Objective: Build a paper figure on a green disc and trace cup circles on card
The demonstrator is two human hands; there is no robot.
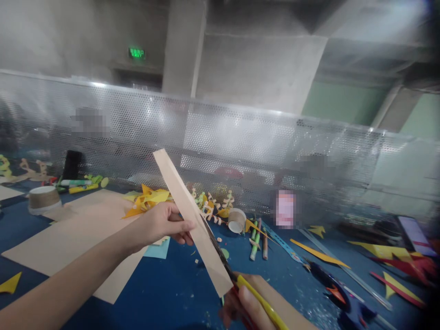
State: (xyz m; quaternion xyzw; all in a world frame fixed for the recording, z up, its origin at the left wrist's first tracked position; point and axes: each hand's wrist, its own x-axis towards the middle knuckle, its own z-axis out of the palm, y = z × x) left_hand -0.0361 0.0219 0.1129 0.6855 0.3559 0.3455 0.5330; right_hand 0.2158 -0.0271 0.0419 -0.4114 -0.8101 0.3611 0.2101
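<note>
A long folded strip of pale peach paper (193, 215) slants across the middle of the view, raised above the blue table. My left hand (168, 224) pinches its left edge about midway, thumb on the near face. Scissors (256, 298) with yellow and red handles are in my right hand (254, 305) at the bottom, fingers closed round the handles. Their dark blades lie along the strip's right edge, partly behind it. How far the blades are apart is hard to tell.
Large peach sheets (79, 238) and yellow paper pieces (147, 199) lie on the left. A tape roll (237, 220), crayons (255, 240), a blue ruler (283, 243) and a dark blue glue gun (340, 293) are right of centre. A perforated metal screen (220, 133) stands behind.
</note>
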